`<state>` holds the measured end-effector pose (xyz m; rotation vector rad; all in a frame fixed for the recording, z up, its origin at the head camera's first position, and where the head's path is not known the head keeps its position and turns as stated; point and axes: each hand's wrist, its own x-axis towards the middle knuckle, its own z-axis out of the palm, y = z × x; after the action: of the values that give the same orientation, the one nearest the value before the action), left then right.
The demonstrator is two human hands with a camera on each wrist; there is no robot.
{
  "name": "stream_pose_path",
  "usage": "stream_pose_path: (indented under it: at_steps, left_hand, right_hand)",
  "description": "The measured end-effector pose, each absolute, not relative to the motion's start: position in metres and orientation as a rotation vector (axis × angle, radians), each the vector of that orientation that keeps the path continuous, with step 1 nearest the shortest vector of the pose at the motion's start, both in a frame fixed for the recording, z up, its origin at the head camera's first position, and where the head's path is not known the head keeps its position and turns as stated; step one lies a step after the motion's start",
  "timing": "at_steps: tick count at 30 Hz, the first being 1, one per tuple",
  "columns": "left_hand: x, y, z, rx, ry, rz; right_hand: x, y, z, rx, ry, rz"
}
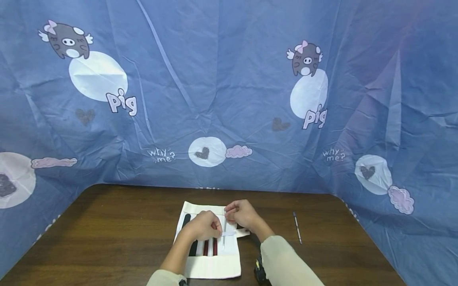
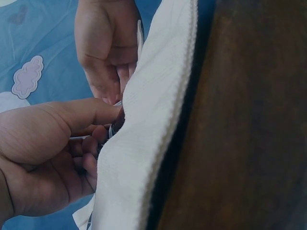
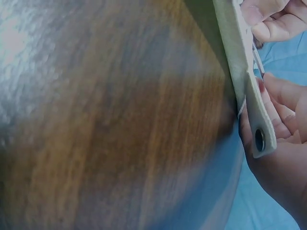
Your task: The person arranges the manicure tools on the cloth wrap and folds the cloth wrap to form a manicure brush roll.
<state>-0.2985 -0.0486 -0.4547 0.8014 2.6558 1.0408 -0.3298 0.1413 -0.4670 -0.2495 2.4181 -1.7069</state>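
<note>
Blue cloth [image 1: 250, 119], creased and printed with pigs, hearts, pale ovals and lettering, hangs behind a brown table [image 1: 107, 234] with visible wood grain and rounded far corners. On the table lies an open case [image 1: 213, 267], the landmark for all positions given. Over its right half, the right hand [image 1: 242, 213] pinches a rod [image 1: 224, 228] between thumb and fingertips near the upper end; the rod is thin, straight and greyish, and lies lengthwise along the case. Over the middle of the case, the left hand [image 1: 204, 225] has thumb and forefinger pressed together, seemingly pinching the near end of a band [image 1: 229, 233], a narrow whitish strip set crosswise at the rod; its remaining fingers curl inward.

Materials: the case is cream fabric, roughly rectangular, with a folded panel along its near and far ends and, in the left wrist view, a ridged edge. From its right side projects a strap [image 3: 259, 125], a flat tab with rounded corners and a round metal fitting. Inside, partly covered by the left hand and forearm, are black pieces [image 1: 193, 248] toward the left and two glossy, dark red sticks [image 1: 215, 248] near the middle. Well to the right of the case lies a slender pen [image 1: 297, 228], whitish with a blue end.
</note>
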Motion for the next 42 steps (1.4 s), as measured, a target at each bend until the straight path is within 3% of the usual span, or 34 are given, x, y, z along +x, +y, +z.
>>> stream_pose_path:
  at_steps: [42]
  left_hand:
    - [-0.2980, -0.0496, -0.4550, 0.801, 2.641, 1.068]
  right_hand:
    - [-0.3240, 0.1465, -0.4621, -0.404, 2.499, -1.509]
